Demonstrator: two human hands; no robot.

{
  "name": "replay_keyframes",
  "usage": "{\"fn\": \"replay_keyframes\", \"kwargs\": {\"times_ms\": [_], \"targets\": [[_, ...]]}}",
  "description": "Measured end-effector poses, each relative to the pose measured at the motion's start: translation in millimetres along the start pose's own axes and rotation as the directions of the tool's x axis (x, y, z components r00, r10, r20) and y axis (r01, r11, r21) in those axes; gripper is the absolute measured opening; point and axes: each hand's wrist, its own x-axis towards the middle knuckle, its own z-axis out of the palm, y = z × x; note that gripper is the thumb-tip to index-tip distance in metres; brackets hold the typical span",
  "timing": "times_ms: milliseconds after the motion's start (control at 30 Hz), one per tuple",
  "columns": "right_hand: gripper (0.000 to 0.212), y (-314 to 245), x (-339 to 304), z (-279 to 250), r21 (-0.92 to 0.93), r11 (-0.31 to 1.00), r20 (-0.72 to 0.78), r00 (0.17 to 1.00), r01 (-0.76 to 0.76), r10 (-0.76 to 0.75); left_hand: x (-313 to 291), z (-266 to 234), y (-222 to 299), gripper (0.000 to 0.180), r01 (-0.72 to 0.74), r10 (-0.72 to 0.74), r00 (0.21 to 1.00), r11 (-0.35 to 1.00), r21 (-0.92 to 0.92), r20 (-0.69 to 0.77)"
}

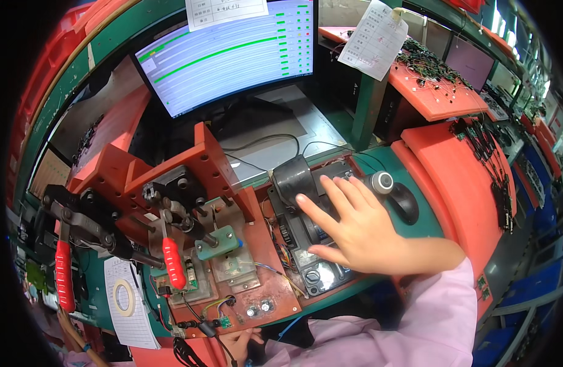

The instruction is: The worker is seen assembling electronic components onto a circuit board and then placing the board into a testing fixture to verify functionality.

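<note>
Over a black control unit [321,275] with a clear-covered lower panel, my right hand [361,235] is spread open, palm down, with nothing in its grasp. Its fingertips reach toward the unit's far part, beside a black curved cover [295,178] and a round silver-and-black knob [381,182]. My left hand [242,344] is low by the near edge of the red test fixture [272,324]. Its fingers are curled together, and what they hold, if anything, is hidden. A black cable [223,342] runs down beside it. Red-handled toggle clamps [173,263] stand over green circuit boards on the fixture.
A monitor [232,61] with green bars stands behind. A black mouse [406,205] lies right of the unit. At left are a paper sheet [119,306] and a tape roll [123,298]. Wired boards [425,64] fill a red shelf. Another person's hand [66,321] shows lower left.
</note>
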Motion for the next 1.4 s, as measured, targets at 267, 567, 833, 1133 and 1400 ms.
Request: {"fn": "replay_keyframes", "kwargs": {"times_ms": [267, 567, 833, 1133, 1400], "targets": [[0.062, 34, 43, 45, 0.045, 0.999, -0.053, 0.999, -0.008, 0.011, 3, -6, -13, 0.023, -0.019, 0.020, 1.000, 0.999, -0.027, 0.025], [0.057, 44, 108, 70, 0.075, 0.976, 0.453, 0.879, -0.203, 0.148, 1, -9, -18, 0.025, -0.007, 0.007, 1.000, 1.000, 0.002, -0.005], [0.061, 40, 120, 71, 0.006, 0.961, 0.477, 0.846, -0.275, 0.239, 0, -7, -13, 0.026, 0.011, -0.011, 1.000, 1.000, 0.006, -0.014], [0.064, 41, 114, 75, 0.007, 0.974, 0.329, 0.920, -0.227, 0.212, 0, -7, -14, 0.027, -0.008, 0.008, 1.000, 1.000, -0.001, -0.009], [0.052, 41, 112, 82, 0.059, 0.982, 0.282, 0.947, -0.180, 0.157, 5, -12, -25, 0.027, -0.050, 0.050, 0.999, 0.999, 0.014, 0.000]]}}
